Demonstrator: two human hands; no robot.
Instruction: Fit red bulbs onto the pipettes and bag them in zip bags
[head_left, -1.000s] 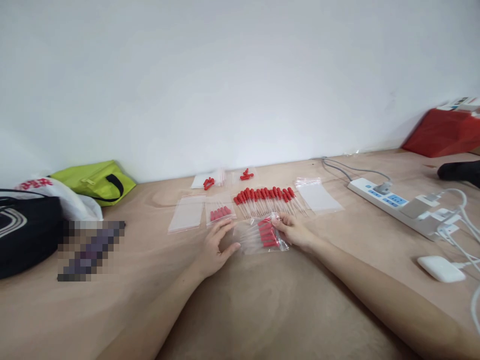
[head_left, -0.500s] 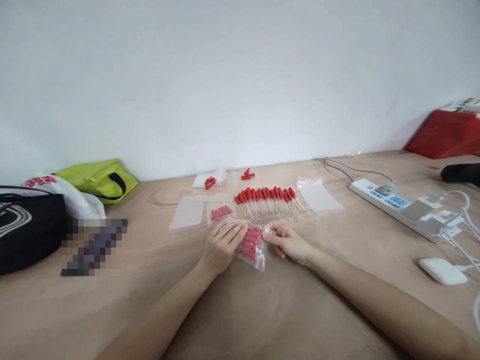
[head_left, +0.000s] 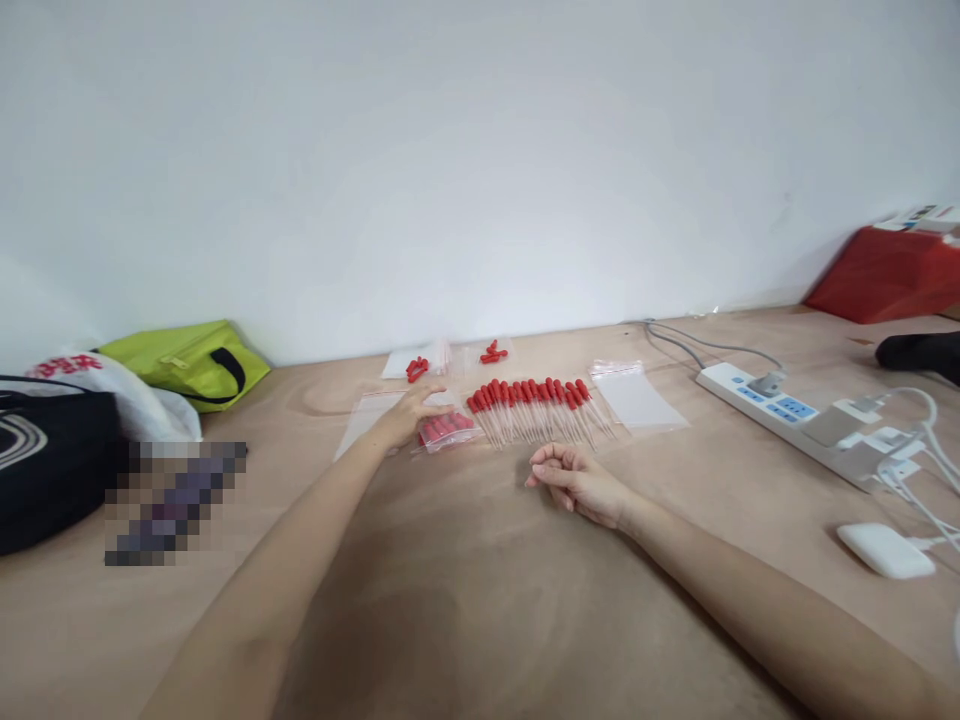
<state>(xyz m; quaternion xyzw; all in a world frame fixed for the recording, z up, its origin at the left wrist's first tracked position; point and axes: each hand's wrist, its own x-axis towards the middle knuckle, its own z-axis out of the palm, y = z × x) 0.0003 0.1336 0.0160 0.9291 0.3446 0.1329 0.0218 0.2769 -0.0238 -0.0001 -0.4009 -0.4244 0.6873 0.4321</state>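
My left hand [head_left: 412,417] reaches over the small clear zip bag [head_left: 450,430] of pink-red pieces, fingers spread and touching its upper left side. The bag lies flat where another such bag was, largely covering it. Left of it, an unfilled clear bag [head_left: 360,412] is partly hidden by my left wrist. My right hand [head_left: 571,482] rests on the table, fingers loosely curled, thumb against the index finger, nothing visible in them. Just beyond it lies a row of thin clear droppers [head_left: 532,410] with red bulbs.
Two small groups of red bulbs [head_left: 417,369] lie on clear bags at the back. Flat clear bags [head_left: 637,395] lie right of the droppers. Farther right are a power strip [head_left: 750,390] with cords and a white case [head_left: 886,550]. Bags, including a lime-green one [head_left: 180,365], stand left.
My left hand has moved left and away from me with the filled bag, which now lies on the other one. My right hand has let go of it and stayed near its place.
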